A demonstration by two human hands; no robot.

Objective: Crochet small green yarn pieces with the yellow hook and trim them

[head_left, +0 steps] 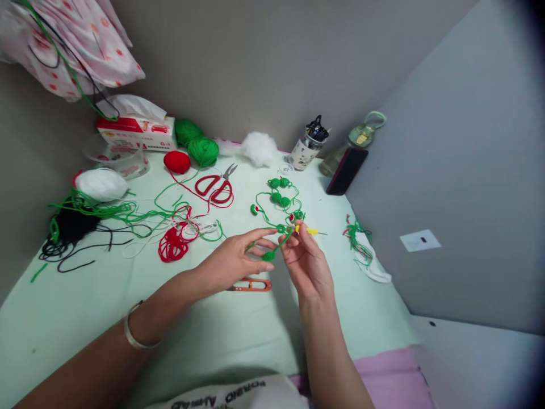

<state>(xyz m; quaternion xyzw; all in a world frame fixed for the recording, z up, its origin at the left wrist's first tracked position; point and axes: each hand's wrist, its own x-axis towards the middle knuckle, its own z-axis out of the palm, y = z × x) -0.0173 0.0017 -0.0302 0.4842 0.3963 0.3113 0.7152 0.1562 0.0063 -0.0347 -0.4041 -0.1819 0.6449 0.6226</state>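
My right hand (pixel 307 262) pinches a yellow-handled crochet hook (pixel 313 231), its shaft pointing left into a small loop of green crochet work (pixel 281 228). My left hand (pixel 232 258) is at the work's left side, with green yarn running between its bent fingers and the index fingertip at the loop. Below, a green crocheted tip (pixel 268 257) hangs from a cord beside the left thumb. Just beyond the hands lie several small green crocheted balls (pixel 280 199) joined by cords, some with red bits. Under the left hand sit orange thread snips (pixel 255 284), partly covered.
Red-handled scissors (pixel 215 186), a red yarn ball (pixel 177 162), green yarn balls (pixel 203 151) and tangled yarn (pixel 172 244) lie left. White stuffing (pixel 258 149), a pen cup (pixel 307 150), a bottle (pixel 340 156) and a leaning phone (pixel 347 171) stand behind. Yarn scraps (pixel 360 244) lie right.
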